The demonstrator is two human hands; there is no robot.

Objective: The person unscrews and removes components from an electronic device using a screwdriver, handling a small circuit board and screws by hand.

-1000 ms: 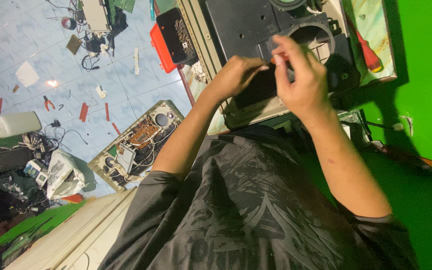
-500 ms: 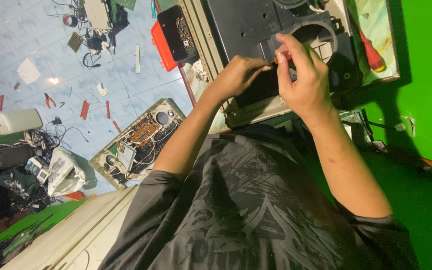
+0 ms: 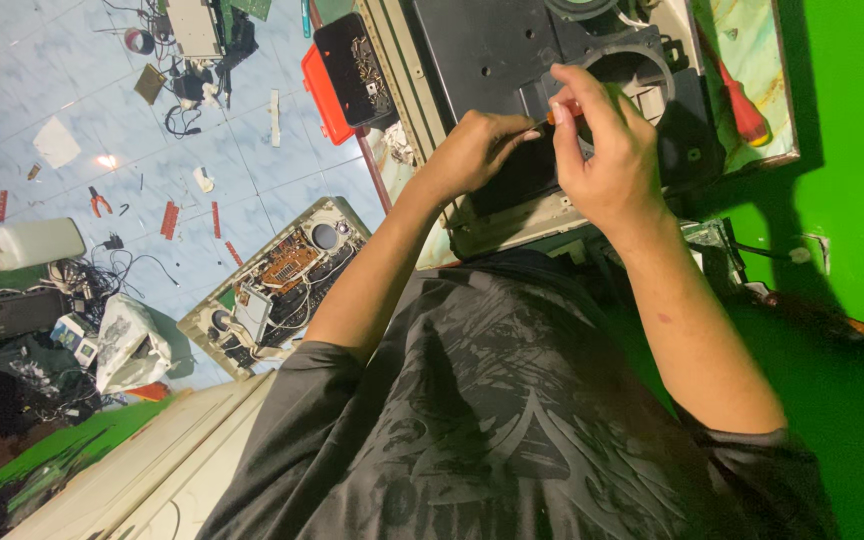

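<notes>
Head view, landmark: black panel (image 3: 512, 70), a dark plastic housing with a round opening, lying on the workbench.

Right hand (image 3: 607, 165): over the near edge of the black panel, fingers pinched around a small orange-handled tool (image 3: 564, 113); the grip is high and fine, which suits turning a slim driver, in my judgement.

Orange-handled tool: only a short orange stub shows between thumb and forefinger, just left of the round opening; its tip is hidden, so I cannot tell what it meets.

Left hand (image 3: 477, 150): left of the right hand, resting on the black panel's near edge, fingers curled and extended toward the tool, fingertips almost touching it; it seems placed to steady the work. Whether it grips anything I cannot tell.

Red-handled screwdriver (image 3: 742, 105): right of the black panel, lying loose on the bench, apart from both hands.

Red-rimmed parts tray (image 3: 347, 75): left of the black panel, at the bench edge, small bits inside.

Open chassis (image 3: 277, 280): well below and left of the black panel, on the tiled floor, circuit boards and wiring exposed.

White jug (image 3: 32, 243): far left of the black panel, on its side on the floor.

Green backdrop (image 3: 852, 150): right of the black panel.
</notes>
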